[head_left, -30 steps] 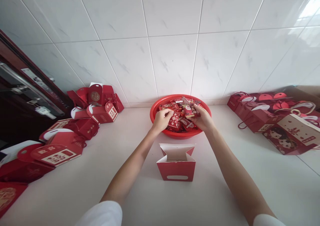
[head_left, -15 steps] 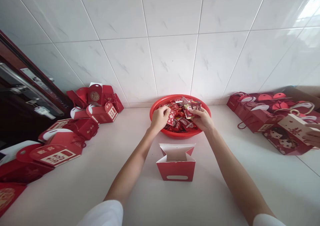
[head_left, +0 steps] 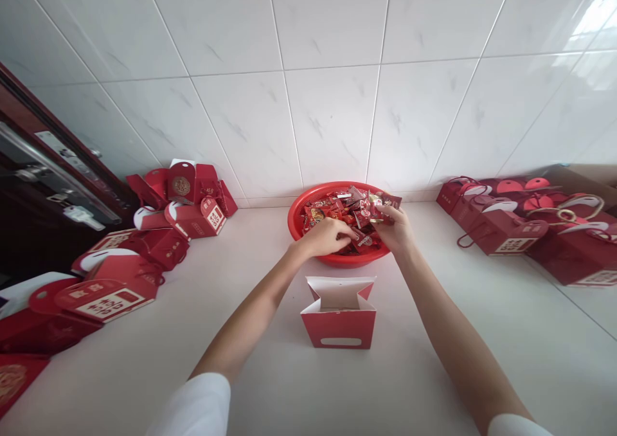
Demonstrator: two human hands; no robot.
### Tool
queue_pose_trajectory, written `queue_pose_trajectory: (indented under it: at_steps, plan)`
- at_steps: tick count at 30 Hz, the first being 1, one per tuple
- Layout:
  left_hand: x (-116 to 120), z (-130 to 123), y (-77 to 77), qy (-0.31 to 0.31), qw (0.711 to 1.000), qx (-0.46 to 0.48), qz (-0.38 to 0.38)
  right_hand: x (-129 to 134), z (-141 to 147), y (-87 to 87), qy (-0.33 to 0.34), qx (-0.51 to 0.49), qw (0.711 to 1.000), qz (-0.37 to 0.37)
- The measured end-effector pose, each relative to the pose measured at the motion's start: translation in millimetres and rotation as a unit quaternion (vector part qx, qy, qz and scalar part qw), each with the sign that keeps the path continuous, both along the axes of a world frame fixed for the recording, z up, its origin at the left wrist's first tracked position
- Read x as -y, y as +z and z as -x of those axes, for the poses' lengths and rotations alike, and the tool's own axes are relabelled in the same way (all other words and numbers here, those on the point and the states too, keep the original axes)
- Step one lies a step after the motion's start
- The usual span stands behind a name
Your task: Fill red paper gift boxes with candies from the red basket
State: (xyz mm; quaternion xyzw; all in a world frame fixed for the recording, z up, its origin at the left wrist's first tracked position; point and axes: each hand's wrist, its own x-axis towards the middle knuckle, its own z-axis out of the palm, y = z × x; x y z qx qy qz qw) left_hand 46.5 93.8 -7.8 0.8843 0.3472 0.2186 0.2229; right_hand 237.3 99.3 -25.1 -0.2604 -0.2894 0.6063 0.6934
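Note:
A red plastic basket [head_left: 295, 220] full of wrapped candies [head_left: 332, 206] stands against the wall. My left hand [head_left: 324, 235] is over its front left part, thumb and fingers closed on a dark red wrapped candy [head_left: 361, 239] among the others. At the basket's right side my right hand [head_left: 398, 229] grips several wrapped candies [head_left: 377, 207], red and gold, between thumb and fingers. In front of the basket a red paper box [head_left: 338, 330] stands upright on the counter, its top open and its white inside showing.
Red gift boxes [head_left: 113, 288] stand along the left side, near a dark cabinet [head_left: 29, 198] with a metal handle. More red boxes with cord handles [head_left: 501, 227] stand at the right. A tiled wall [head_left: 332, 127] rises behind the white counter [head_left: 270, 372].
My left hand has moved right and down into the candies; the dotted red packet it held now appears by my right hand. Another person's hand and a cream-and-red box have left the right edge.

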Motion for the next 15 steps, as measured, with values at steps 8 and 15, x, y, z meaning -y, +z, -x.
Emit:
queue_pose_trajectory:
  at_steps: [8, 15]
  plan:
    - [-7, -13, -6.4, 0.002, 0.999, -0.042, 0.015, 1, -1, 4.2, -0.07, -0.062, 0.995, 0.016]
    - [-11, -13, -5.3, 0.045, 0.993, -0.111, -0.015, 2, -2, 4.3, -0.085, -0.056, 0.995, 0.003]
